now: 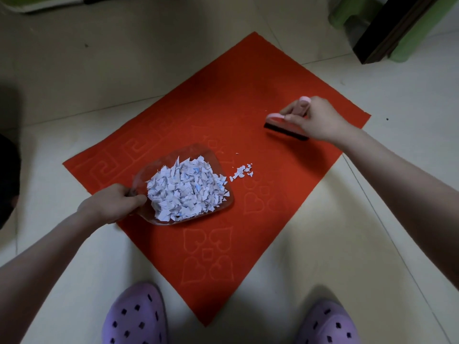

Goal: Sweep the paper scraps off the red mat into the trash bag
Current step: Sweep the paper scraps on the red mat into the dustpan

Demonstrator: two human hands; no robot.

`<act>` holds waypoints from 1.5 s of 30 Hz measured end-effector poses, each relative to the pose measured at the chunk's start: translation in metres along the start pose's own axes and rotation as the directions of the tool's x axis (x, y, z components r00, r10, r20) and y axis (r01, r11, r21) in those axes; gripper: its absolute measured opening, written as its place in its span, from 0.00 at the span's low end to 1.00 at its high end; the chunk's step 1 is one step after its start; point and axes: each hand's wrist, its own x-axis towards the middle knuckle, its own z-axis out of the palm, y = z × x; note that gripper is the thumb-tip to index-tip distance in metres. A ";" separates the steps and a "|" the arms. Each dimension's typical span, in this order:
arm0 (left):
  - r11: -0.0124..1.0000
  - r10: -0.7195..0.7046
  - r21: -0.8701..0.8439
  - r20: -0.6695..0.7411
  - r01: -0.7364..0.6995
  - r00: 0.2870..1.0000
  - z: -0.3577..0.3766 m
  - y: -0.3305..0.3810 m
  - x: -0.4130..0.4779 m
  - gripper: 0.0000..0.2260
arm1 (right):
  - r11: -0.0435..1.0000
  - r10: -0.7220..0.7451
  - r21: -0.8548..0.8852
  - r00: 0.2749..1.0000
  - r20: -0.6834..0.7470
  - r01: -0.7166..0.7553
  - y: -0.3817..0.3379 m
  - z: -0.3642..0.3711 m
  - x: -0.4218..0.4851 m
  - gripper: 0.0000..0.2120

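A red mat (pixel 248 115) lies on the pale tiled floor, turned like a diamond. On its left part sits a clear dustpan (pixel 211 157) heaped with white paper scraps (pixel 185 189). My left hand (pixel 114 204) grips the dustpan's handle. A small loose cluster of paper scraps (pixel 242 172) lies on the mat just right of the pan's mouth. My right hand (pixel 314 119) holds a small pink brush with dark bristles (pixel 285 129), set down on the mat's right part, apart from the loose scraps.
My two purple perforated slippers (pixel 136 316) (pixel 327 324) stand at the mat's near corner. A dark wooden furniture leg (pixel 387 33) and a green object (pixel 347 13) are at the top right. A black shape (pixel 8 175), perhaps the trash bag, shows at the left edge.
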 end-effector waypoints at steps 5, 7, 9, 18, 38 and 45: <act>1.000 -0.010 -0.010 0.018 0.010 1.000 -0.001 0.002 -0.003 0.17 | 0.987 0.158 0.032 0.962 -0.224 -0.154 -0.006 0.017 0.042 0.11; 1.000 -0.015 -0.018 0.031 0.016 0.999 -0.001 0.003 -0.004 0.17 | 0.980 0.199 0.015 0.958 -0.206 -0.200 -0.007 0.020 0.057 0.12; 1.000 -0.012 -0.014 0.037 0.012 0.999 0.000 0.004 -0.003 0.18 | 0.977 0.205 -0.036 0.973 -0.105 -0.209 -0.004 0.022 0.068 0.12; 1.000 -0.008 0.004 0.019 0.008 1.000 0.002 0.004 0.001 0.19 | 0.994 0.037 0.090 0.977 0.211 -0.057 0.008 -0.028 0.025 0.07; 1.000 -0.009 0.022 -0.007 0.009 1.000 0.004 0.007 0.001 0.17 | 0.992 -0.004 0.119 0.917 0.400 -0.048 -0.016 -0.005 0.008 0.08; 1.000 -0.007 -0.001 0.008 0.007 1.000 0.003 0.009 0.002 0.17 | 0.997 0.067 0.039 0.997 -0.029 -0.066 -0.004 -0.014 0.002 0.09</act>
